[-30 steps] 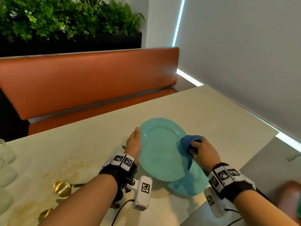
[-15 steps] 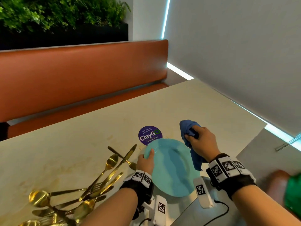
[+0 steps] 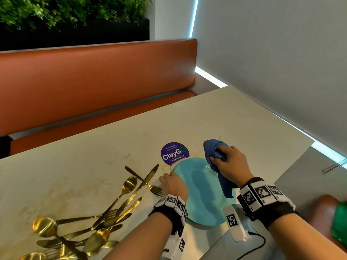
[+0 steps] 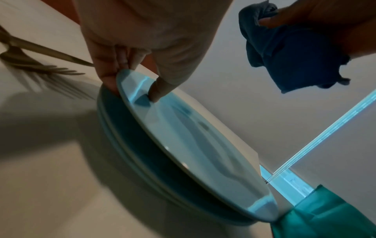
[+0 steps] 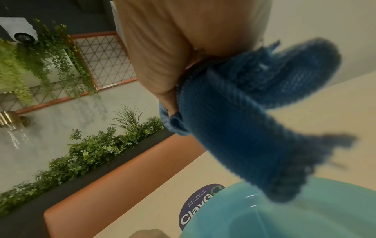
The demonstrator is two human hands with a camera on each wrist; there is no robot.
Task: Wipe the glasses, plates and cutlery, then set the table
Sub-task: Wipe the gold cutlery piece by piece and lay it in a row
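Head view: my left hand [image 3: 173, 182] pinches the top plate's [image 3: 203, 192] left rim, tilted above the stack on the table [image 3: 234, 117], while my right hand [image 3: 231, 162] grips the cloth [image 3: 213, 151] just above its far-right rim.

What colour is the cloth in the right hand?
The cloth is dark blue, seen best in the right wrist view.

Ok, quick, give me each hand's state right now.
Left hand: pinching the rim of the top plate, thumb on top, fingers underneath.
Right hand: gripping the blue cloth, above the plate.
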